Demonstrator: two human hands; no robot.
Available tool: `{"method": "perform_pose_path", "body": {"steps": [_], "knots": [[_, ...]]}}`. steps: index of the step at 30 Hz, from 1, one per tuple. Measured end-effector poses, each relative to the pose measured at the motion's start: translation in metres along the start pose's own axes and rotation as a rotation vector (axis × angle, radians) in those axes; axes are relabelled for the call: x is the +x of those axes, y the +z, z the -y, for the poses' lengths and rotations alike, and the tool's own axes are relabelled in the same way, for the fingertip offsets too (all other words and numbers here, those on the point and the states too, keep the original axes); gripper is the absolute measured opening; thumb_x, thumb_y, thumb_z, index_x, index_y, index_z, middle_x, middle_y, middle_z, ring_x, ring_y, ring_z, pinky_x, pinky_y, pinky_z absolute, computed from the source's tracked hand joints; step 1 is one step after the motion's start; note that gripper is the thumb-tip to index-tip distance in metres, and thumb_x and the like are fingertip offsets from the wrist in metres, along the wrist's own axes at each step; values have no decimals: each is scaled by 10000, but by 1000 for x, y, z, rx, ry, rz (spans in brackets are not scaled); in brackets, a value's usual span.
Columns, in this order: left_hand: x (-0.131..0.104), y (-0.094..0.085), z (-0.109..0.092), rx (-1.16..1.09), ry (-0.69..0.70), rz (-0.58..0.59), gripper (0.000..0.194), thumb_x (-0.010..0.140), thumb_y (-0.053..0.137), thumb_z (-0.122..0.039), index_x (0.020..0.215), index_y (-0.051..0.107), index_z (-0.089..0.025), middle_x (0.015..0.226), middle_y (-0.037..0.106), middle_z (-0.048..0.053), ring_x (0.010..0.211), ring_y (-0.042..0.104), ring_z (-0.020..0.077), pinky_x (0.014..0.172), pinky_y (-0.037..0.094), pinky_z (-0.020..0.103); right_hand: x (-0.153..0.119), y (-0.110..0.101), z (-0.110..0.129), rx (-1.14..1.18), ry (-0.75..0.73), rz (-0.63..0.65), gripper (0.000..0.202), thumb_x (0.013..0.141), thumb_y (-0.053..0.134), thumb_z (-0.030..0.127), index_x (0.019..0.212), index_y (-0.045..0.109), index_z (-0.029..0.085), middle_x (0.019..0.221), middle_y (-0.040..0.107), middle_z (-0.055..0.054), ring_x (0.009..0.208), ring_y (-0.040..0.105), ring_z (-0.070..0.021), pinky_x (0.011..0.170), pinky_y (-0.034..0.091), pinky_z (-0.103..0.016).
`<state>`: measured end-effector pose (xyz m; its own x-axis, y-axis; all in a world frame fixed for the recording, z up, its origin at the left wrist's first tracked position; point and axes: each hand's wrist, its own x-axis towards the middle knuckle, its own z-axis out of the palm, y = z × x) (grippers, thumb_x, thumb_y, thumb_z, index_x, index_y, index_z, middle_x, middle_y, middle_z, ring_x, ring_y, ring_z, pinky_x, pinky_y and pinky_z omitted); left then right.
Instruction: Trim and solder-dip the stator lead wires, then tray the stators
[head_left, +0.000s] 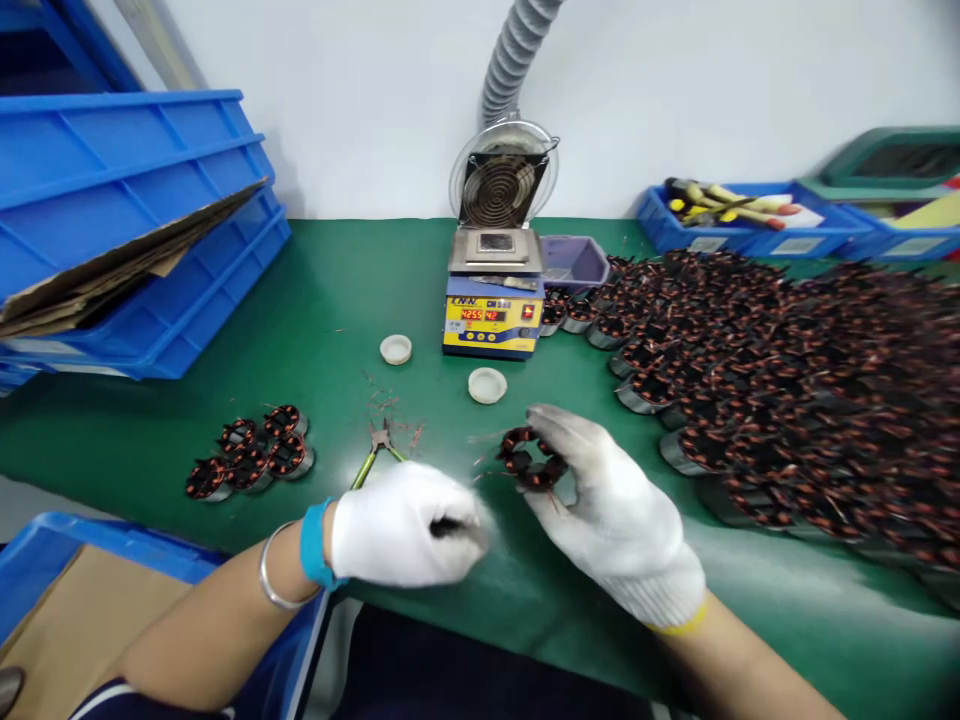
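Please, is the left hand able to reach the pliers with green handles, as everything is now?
Probably yes: the pliers lie on the table right beside the left hand, and nothing seems to block them. The glove hides part of the handles, and I cannot tell if its fingers are empty.

We see a green worktop (337, 290) with a yellow and blue heating unit (491, 325) (its red digits are lit) standing near the back, a purple bin (592, 265) just beside it. Before the unit we have two small white dishes (487, 385), apart from each other. Nearer to us lie green-handled pliers (379, 440) among thin wire scraps (417, 435). On our left sit five copper-wound cores (251, 466) in a cluster, with blue crates (135, 220) farther back; on our right, a dense crowd of similar cores (750, 380) reaches toward blue trays (810, 240).
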<state>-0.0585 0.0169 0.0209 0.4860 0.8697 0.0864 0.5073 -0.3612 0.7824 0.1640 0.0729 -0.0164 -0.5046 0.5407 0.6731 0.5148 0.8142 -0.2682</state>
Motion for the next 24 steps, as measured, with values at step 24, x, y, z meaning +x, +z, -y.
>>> {"method": "perform_pose_path", "body": {"steps": [24], "knots": [[1,40,4,-213,-133,-140,253,902,590,-390,763,652,-188,741,702,46,670,639,173,626,454,264,44,0,-41,-350,227,379,570,846,594,273,1406,518,200,1284,615,-132,1026,680,-273,752,581,-348]]}}
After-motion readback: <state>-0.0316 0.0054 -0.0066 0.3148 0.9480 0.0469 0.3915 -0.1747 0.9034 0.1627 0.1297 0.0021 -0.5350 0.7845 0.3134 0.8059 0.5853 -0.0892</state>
